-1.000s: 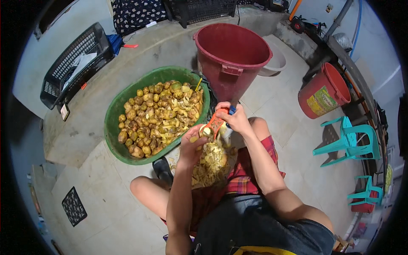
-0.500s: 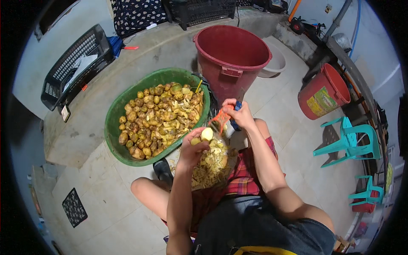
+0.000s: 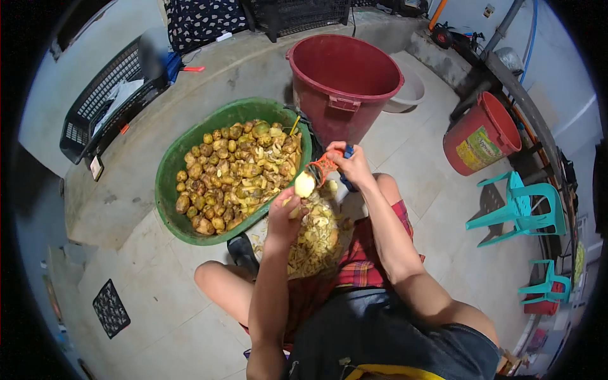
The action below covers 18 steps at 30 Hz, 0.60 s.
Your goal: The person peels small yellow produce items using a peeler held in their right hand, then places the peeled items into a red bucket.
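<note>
My left hand (image 3: 284,218) is closed around a peeled, pale yellow potato (image 3: 304,185), its upper end sticking out past the fingers. Just right of it, my right hand (image 3: 354,167) grips an orange peeler (image 3: 325,166), whose head meets or nearly meets the potato. Something blue shows beside the right fingers; I cannot tell if it belongs to the peeler. Between my legs, below both hands, lies a heap of pale peelings (image 3: 315,240). To the left, a green tub (image 3: 166,196) holds many brown-yellow potatoes (image 3: 221,168) with lighter pieces among them.
A big dark red bin (image 3: 316,114) stands beyond my hands, with a pale basin (image 3: 408,92) behind it. Off to the right are a smaller red bucket (image 3: 462,142) and teal chairs (image 3: 525,209). A black crate (image 3: 76,136) and phone (image 3: 96,168) rest on the left ledge.
The potato in my left hand has shifted slightly up and left. My right hand has brought the peeler closer, so its head is now at the potato's upper end.
</note>
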Each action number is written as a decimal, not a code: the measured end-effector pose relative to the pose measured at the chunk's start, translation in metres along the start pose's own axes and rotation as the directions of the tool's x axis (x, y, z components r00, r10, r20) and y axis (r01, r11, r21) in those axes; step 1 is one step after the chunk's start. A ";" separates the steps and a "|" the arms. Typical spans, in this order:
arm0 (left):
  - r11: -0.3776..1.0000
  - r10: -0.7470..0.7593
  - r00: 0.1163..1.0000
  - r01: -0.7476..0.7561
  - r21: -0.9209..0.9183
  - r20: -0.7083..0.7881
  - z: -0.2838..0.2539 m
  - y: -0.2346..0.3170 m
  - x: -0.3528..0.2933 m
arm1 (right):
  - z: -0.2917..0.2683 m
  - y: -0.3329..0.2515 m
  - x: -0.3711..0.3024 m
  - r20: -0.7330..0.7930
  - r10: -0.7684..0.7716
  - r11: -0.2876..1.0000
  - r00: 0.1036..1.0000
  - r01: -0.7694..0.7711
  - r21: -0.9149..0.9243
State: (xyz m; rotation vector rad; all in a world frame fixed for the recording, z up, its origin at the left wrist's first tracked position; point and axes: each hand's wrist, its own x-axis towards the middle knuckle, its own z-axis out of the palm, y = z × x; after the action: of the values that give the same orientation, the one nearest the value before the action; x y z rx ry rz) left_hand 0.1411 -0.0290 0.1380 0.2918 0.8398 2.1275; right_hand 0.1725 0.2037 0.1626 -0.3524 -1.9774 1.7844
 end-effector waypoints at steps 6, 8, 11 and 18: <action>0.993 0.014 0.998 -0.021 -0.115 -0.066 0.011 0.012 -0.001 | 0.009 -0.016 -0.006 0.062 0.010 0.990 0.998 -0.001 -0.144; 0.995 0.021 0.998 -0.028 -0.097 -0.066 0.007 0.008 0.001 | 0.005 -0.015 -0.010 -0.002 0.086 0.996 0.996 -0.086 -0.006; 0.995 0.027 0.994 -0.036 -0.089 -0.107 0.008 0.008 0.001 | 0.005 -0.009 -0.015 -0.019 0.131 0.983 0.991 -0.127 0.132; 0.994 0.079 0.993 -0.073 0.083 -0.082 0.033 0.023 -0.006 | 0.005 0.005 -0.024 0.055 0.062 0.997 0.997 -0.060 -0.050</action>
State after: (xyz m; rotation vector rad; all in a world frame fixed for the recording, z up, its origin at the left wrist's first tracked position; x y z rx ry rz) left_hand 0.1459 -0.0287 0.1786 0.2798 0.9791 2.1934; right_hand 0.1899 0.1888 0.1531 -0.3857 -2.0728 1.8049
